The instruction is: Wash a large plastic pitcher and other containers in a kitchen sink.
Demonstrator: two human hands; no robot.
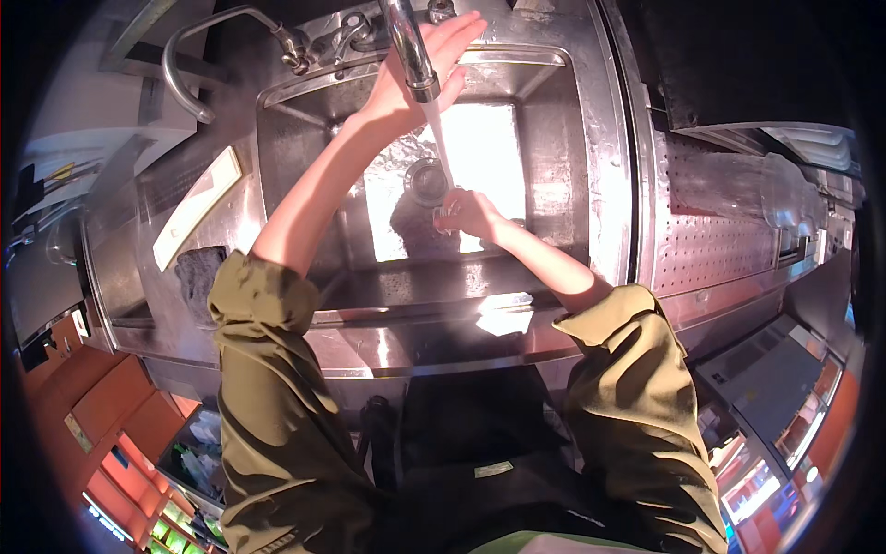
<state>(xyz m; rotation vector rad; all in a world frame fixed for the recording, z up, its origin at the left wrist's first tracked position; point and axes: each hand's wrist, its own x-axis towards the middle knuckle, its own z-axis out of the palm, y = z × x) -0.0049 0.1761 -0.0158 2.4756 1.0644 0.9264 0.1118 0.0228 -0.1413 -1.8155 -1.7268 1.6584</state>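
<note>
Water runs from the metal faucet spout (413, 55) into a stainless steel sink (554, 152). My left hand (405, 79) reaches up behind the spout, its fingers stretched out towards the back rim and nothing visible in it. Part of that hand is hidden by the spout, so I cannot tell whether it touches the faucet. Lower down, over the basin, my right hand (474, 213) grips a small clear cup (444, 220) where the water stream (439, 138) comes down. The fingers cover much of the cup. A round drain (426, 181) lies on the sink floor just beyond it.
Left of the sink lie a pale curved strip (197, 208) and a dark folded cloth (199, 277). A second curved spout (173, 62) and a lever handle (353, 28) stand at the back left. To the right are a perforated metal surface (720, 249) and stacked clear containers (782, 190).
</note>
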